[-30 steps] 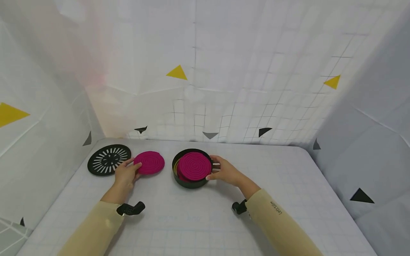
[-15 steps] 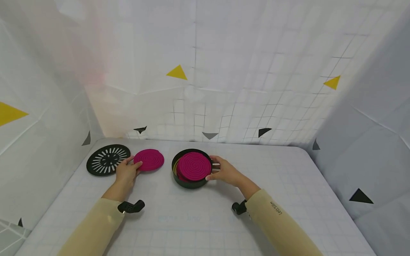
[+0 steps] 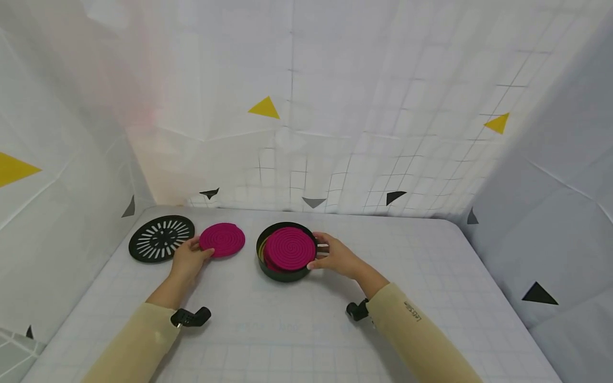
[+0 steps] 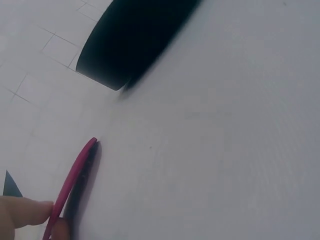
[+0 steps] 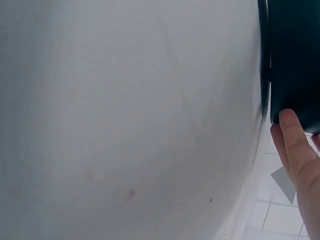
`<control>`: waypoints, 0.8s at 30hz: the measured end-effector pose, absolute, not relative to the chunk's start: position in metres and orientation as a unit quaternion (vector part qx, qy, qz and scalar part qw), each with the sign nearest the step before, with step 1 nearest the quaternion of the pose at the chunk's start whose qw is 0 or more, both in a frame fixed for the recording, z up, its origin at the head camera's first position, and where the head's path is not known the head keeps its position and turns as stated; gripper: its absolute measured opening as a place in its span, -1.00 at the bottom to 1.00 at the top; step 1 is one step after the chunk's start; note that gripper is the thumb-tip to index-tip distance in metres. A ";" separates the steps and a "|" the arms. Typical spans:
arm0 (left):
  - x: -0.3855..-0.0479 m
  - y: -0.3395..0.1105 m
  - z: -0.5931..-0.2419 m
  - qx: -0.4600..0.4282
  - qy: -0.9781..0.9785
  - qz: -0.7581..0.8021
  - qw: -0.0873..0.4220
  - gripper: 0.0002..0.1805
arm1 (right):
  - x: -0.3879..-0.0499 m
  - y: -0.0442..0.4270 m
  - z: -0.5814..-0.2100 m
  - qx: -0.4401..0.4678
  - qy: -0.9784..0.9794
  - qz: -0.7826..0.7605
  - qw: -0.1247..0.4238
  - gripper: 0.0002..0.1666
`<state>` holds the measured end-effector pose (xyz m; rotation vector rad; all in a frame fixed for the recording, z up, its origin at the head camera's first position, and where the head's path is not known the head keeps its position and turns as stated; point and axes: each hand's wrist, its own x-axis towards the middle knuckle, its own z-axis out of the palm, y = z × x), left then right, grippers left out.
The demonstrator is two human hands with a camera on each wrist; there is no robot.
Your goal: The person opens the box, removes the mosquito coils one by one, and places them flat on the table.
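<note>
A round magenta coaster with a spiral pattern is pinched at its near left edge by my left hand. In the left wrist view the coaster shows edge-on, tilted just over the table, with fingers on both faces. To its right, a dark green round holder contains another magenta coaster on top of more coasters; a yellowish edge shows at the left inside. My right hand grips the holder's right side, thumb at the front. The right wrist view has fingers against the holder's dark wall.
A black slotted disc lies at the back left of the table, close behind my left hand. The white table runs back to white sheet walls marked with yellow and black triangles.
My left hand and the coaster have shifted slightly back and left, and the thumb now lies lower on the coaster's near edge. The right hand and the holder stay almost still.
</note>
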<state>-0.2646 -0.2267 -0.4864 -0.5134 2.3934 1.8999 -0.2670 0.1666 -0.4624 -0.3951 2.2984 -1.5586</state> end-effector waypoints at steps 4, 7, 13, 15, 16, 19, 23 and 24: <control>-0.262 -0.230 -0.484 -0.143 0.810 0.568 0.014 -0.23 | -0.268 0.167 -0.463 -0.135 0.809 -0.547 0.168 0.15; -0.260 -0.233 -0.481 -0.127 0.829 0.545 0.009 -0.26 | -0.269 0.167 -0.463 -0.134 0.808 -0.548 0.169 0.16; -0.253 -0.237 -0.477 -0.114 0.852 0.510 0.014 -0.28 | -0.268 0.167 -0.463 -0.135 0.809 -0.547 0.170 0.15; -0.251 -0.237 -0.476 -0.113 0.856 0.504 0.013 -0.28 | -0.268 0.167 -0.463 -0.135 0.807 -0.549 0.170 0.15; -0.250 -0.238 -0.477 -0.113 0.857 0.502 0.012 -0.29 | -0.268 0.167 -0.463 -0.136 0.807 -0.550 0.170 0.15; -0.247 -0.239 -0.477 -0.113 0.862 0.494 0.007 -0.29 | -0.268 0.167 -0.464 -0.137 0.806 -0.550 0.171 0.15; -0.241 -0.241 -0.474 -0.115 0.863 0.492 0.010 -0.29 | -0.270 0.167 -0.466 -0.137 0.807 -0.549 0.169 0.15; -0.240 -0.241 -0.473 -0.114 0.862 0.494 0.012 -0.29 | -0.269 0.167 -0.466 -0.137 0.807 -0.549 0.169 0.15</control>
